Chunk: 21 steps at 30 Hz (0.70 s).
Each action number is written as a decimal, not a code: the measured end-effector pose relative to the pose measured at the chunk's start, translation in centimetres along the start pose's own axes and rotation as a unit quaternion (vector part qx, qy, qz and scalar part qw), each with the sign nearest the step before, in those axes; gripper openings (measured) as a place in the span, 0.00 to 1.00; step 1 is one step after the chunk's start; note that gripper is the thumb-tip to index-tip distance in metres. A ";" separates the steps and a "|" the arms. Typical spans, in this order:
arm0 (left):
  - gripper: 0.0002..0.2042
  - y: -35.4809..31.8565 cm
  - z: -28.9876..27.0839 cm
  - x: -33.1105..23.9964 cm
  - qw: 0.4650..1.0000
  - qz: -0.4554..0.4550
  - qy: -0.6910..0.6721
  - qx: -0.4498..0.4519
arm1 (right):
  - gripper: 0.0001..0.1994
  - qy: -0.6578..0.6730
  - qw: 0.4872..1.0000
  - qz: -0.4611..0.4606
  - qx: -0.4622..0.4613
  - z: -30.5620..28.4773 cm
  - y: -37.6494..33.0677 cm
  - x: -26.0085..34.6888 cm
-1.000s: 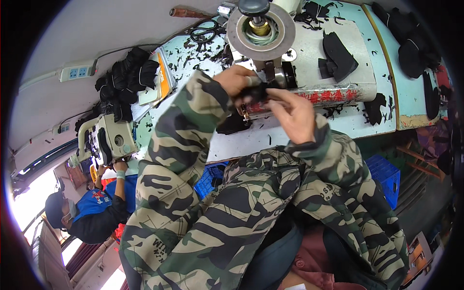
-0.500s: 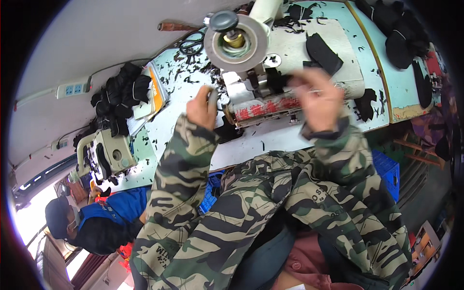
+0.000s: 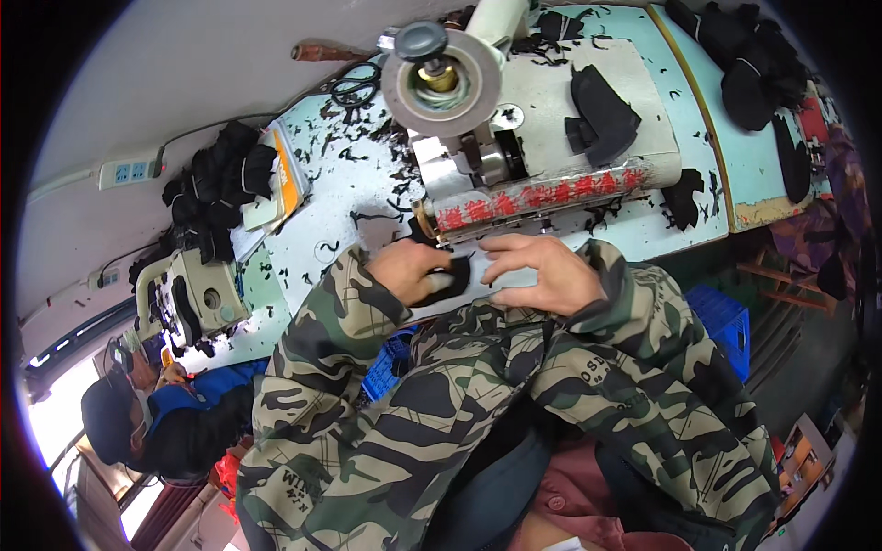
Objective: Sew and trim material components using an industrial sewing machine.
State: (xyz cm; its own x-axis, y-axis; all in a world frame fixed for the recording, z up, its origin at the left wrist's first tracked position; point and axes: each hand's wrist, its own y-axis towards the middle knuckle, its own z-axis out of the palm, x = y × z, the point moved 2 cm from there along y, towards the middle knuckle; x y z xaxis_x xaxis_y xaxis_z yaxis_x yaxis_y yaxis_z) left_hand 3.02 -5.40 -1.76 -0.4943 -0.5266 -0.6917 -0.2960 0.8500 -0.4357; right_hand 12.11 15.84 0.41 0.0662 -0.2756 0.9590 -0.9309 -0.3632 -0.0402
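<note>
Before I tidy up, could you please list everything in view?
Main machine: 1, off-white, upper centre
Second machine: 1, cream, left
Table: at least 1, pale blue, centre
Cut piece: at least 1, black, on main machine
Dark piece: 1, black, lower centre
Scraps: many, black, over table
Scissors: 1, black, upper left
Wooden handle: 1, brown, upper left
Bundles: several, black, left and right
Papers: several, white and orange, left
Sockets: 2, white, left
Crates: 2, blue, left and right
Co-worker: 1, blue and dark, left
Left hand: 1, camouflage-sleeved, at dark piece
Right hand: 1, camouflage-sleeved, lower centre
</note>
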 end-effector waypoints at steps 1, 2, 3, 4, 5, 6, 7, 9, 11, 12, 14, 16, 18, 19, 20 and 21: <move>0.11 0.3 -0.7 -1.3 0.999 -0.007 -0.035 -0.014 | 0.10 0.074 0.997 0.025 -0.027 0.4 0.6 0.0; 0.11 0.6 -1.5 -2.5 0.993 0.042 -0.086 -0.069 | 0.09 0.133 0.986 0.096 -0.040 0.8 1.2 -0.3; 0.12 1.3 -2.3 -2.7 0.997 -0.014 -0.074 -0.017 | 0.08 0.148 0.974 0.124 -0.117 0.8 1.6 -0.5; 0.10 1.7 -2.9 -3.0 0.992 -0.033 -0.117 -0.026 | 0.06 0.085 0.976 0.081 -0.182 0.7 1.9 -0.5; 0.09 2.4 -3.4 -2.7 0.958 -0.089 -0.273 0.025 | 0.07 0.020 0.977 0.053 -0.208 0.7 2.2 -0.6; 0.09 3.0 -3.7 -2.3 0.898 -0.146 -0.411 0.069 | 0.08 -0.038 0.970 -0.001 -0.241 0.6 2.5 -0.7; 0.09 3.3 -4.2 -1.9 0.877 -0.162 -0.445 0.080 | 0.08 -0.041 0.972 0.008 -0.233 0.8 2.7 -1.0; 0.10 4.2 -4.9 -0.8 0.868 -0.208 -0.446 0.064 | 0.13 0.086 0.967 0.102 -0.217 1.4 3.2 -1.9; 0.11 5.1 -5.9 0.0 0.879 -0.226 -0.418 0.032 | 0.15 0.189 0.951 0.120 -0.214 2.1 3.8 -2.2; 0.11 5.5 -6.5 0.2 0.883 -0.229 -0.410 0.024 | 0.17 0.298 0.919 0.124 -0.225 2.5 4.1 -2.2; 0.11 6.3 -7.5 0.2 0.888 -0.231 -0.397 0.012 | 0.17 0.323 0.918 0.102 -0.207 3.0 4.6 -1.8; 0.10 7.2 -8.1 -0.3 0.899 -0.212 -0.382 0.014 | 0.16 0.408 0.875 0.086 -0.248 2.6 4.7 -1.6; 0.10 7.4 -7.4 -0.8 0.900 -0.262 -0.348 0.009 | 0.16 0.163 0.935 0.177 -0.260 1.0 4.3 -1.8; 0.10 7.4 -6.9 -1.2 0.891 -0.255 -0.375 -0.034 | 0.15 0.039 0.946 0.136 -0.293 -0.1 4.0 -1.7; 0.10 7.2 -6.2 -1.5 0.879 -0.248 -0.401 -0.074 | 0.16 -0.091 0.950 0.093 -0.283 -1.4 3.6 -1.7; 0.11 6.9 -5.3 -1.8 0.849 -0.270 -0.441 -0.110 | 0.17 -0.156 0.939 0.088 -0.293 -2.2 3.7 -1.8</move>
State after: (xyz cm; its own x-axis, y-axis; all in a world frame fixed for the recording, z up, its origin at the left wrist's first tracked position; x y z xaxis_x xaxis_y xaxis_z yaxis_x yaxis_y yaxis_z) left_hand -2.47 1.48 -0.44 0.5378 -0.5613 -0.6291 -0.4778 0.4119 -0.7759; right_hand 7.78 17.01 -0.86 -0.0911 -0.5667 0.8188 -0.9693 0.2391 0.0576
